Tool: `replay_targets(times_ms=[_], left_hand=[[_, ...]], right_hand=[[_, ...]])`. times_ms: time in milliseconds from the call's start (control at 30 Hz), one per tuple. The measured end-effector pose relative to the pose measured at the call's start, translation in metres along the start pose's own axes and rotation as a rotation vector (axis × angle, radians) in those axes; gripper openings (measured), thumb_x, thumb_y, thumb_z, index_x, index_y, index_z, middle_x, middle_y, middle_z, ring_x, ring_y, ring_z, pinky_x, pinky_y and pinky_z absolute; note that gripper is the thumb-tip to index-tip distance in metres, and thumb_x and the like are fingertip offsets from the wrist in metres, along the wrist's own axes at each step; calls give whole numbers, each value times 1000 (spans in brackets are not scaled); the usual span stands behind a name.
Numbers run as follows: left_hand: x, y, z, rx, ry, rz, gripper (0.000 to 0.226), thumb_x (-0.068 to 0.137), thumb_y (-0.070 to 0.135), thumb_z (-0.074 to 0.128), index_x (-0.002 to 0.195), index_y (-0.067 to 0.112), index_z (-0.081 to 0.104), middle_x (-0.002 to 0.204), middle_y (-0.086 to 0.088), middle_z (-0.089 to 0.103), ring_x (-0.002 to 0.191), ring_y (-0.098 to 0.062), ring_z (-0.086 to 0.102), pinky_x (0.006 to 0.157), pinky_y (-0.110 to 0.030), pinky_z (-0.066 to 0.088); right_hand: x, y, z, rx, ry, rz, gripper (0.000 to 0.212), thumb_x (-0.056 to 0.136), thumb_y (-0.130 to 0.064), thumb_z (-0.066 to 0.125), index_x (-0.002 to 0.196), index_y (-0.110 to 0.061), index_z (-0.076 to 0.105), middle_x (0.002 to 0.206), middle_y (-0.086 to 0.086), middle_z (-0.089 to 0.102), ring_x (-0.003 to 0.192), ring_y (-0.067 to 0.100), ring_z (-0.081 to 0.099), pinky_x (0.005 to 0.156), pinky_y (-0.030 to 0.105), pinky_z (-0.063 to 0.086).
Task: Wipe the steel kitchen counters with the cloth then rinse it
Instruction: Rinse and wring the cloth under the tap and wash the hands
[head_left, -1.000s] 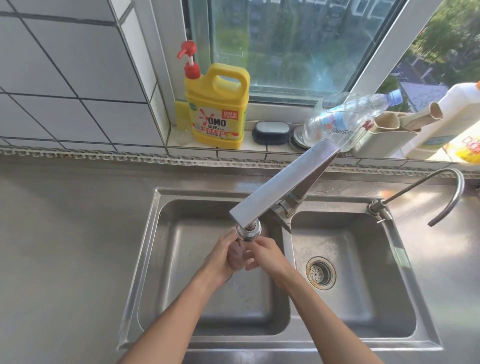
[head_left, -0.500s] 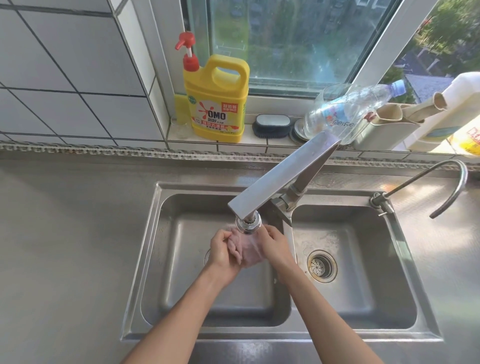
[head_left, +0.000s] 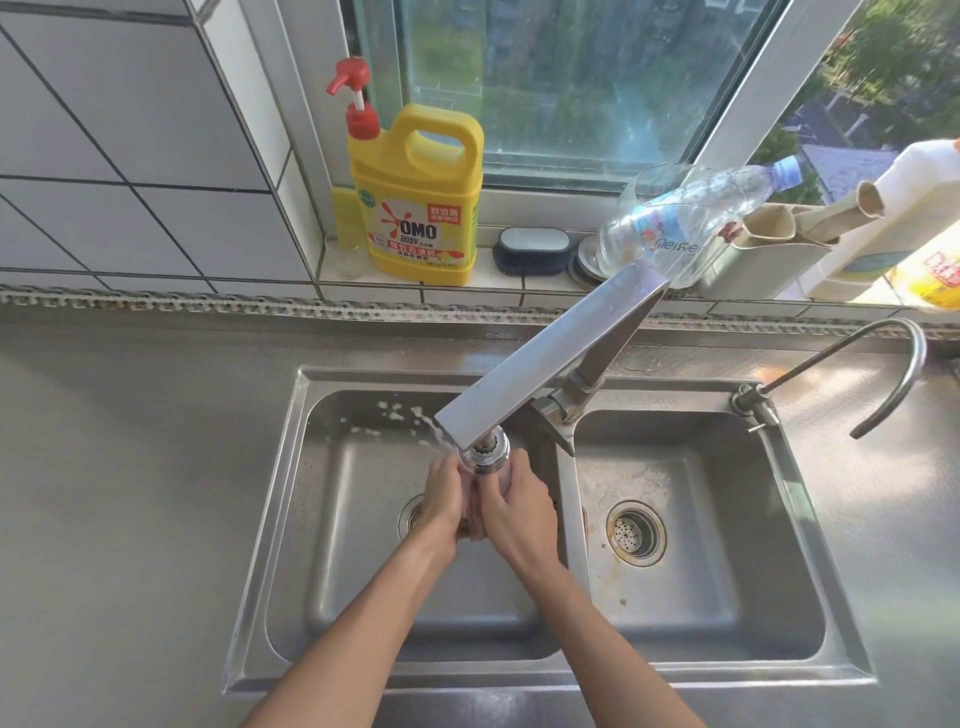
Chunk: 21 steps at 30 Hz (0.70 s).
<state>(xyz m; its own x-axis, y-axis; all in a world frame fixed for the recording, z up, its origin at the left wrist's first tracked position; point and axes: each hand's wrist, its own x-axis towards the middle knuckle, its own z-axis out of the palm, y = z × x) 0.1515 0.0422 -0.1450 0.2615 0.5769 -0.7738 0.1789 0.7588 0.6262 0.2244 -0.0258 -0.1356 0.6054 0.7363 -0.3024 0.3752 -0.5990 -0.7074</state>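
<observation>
Centrally in the frame, I hold my left hand (head_left: 440, 501) and right hand (head_left: 511, 506) together beneath the faucet (head_left: 540, 358) head, over the left basin of the sink (head_left: 270, 545). Each grip is curled around the cloth (head_left: 471, 522), bunched between the palms and mostly hidden, with only a pinkish sliver showing. Water sprays toward the basin's upper left wall. I judge the rinsing step to be in hand, the bench (head_left: 114, 467) wiping presumably finished. The next move likely calls for wringing the cloth over the basin and shutting off the water.
</observation>
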Motion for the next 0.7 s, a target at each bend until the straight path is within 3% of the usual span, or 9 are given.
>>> replay_targets(times_ms=[100, 300, 467, 600, 700], left_hand=[[3, -3, 9, -25, -64, -50, 56, 101, 38, 53, 47, 22, 49, 48, 9, 49, 43, -8, 50, 45, -18, 37], [9, -1, 16, 28, 35, -8, 39, 104, 22, 51, 65, 23, 45, 45, 11, 53, 38, -3, 53, 41, -13, 39], [7, 3, 22, -20, 86, 3, 40, 101, 9, 47, 65, 23, 40, 43, 10, 47, 35, -6, 48, 39, -13, 36], [5, 10, 26, -63, 71, 56, 40, 95, 1, 51, 64, 23, 40, 54, 7, 43, 45, -10, 41, 43, -17, 34], [2, 10, 25, -47, 83, 75, 45, 95, 6, 60, 59, 25, 40, 54, 5, 40, 46, -12, 38, 50, -21, 31]], right_hand=[[0, -5, 8, -73, 8, -38, 28, 96, -52, 38, 91, -25, 39, 87, 5, 67, 87, 40, 64, 67, 41, 39], [15, -8, 9, -92, -13, 39, 27, 97, -48, 36, 95, -22, 43, 105, 16, 71, 98, 46, 64, 71, 40, 37], [19, -15, 4, 47, -14, 67, 28, 79, -50, 40, 79, -24, 48, 83, 2, 67, 86, 39, 64, 67, 37, 41], [23, -12, 7, 189, 10, 119, 28, 96, -40, 53, 80, -18, 57, 81, 1, 71, 81, 30, 65, 65, 36, 47], [25, -10, 8, 254, 13, 158, 30, 100, -32, 51, 76, -18, 60, 77, 2, 71, 79, 28, 66, 71, 40, 53]])
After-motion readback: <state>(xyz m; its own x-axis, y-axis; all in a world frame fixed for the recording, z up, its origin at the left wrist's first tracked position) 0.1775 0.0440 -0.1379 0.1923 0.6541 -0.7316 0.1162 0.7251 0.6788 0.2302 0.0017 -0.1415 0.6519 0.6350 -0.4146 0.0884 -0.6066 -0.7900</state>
